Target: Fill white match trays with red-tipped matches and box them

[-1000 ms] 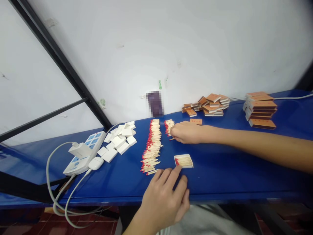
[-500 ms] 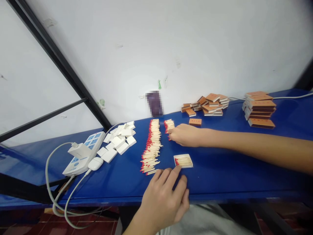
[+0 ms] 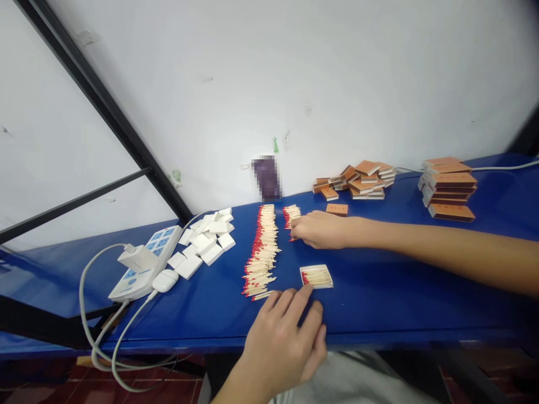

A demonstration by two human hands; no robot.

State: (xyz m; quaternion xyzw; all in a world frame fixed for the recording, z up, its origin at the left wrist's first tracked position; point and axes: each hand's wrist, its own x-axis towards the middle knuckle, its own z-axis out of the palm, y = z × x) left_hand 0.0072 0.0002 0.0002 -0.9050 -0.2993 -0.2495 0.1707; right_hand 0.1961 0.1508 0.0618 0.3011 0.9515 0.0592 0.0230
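Observation:
My right hand (image 3: 319, 229) reaches over the near end of a short row of red-tipped matches (image 3: 291, 212). Its fingers are pinched on matches there, and the fingertips partly hide them. My left hand (image 3: 286, 336) lies at the table's front with its fingers apart and its index fingertip at the near edge of a white matchbox tray (image 3: 329, 270). Inside that tray lie matches (image 3: 315, 278), red heads to the left. A long row of loose matches (image 3: 265, 241) stretches from the wall side down to just beyond my left hand.
White matchbox trays (image 3: 202, 242) are heaped at the left, beside a power strip (image 3: 158, 247) with a charger and cables. Orange matchbox sleeves (image 3: 366, 179) lie piled at the back; others are stacked (image 3: 450, 188) farther right. One orange matchbox (image 3: 337, 209) lies behind my right hand.
My right hand has shifted very slightly at the short row of matches. My left hand and the filled tray look the same.

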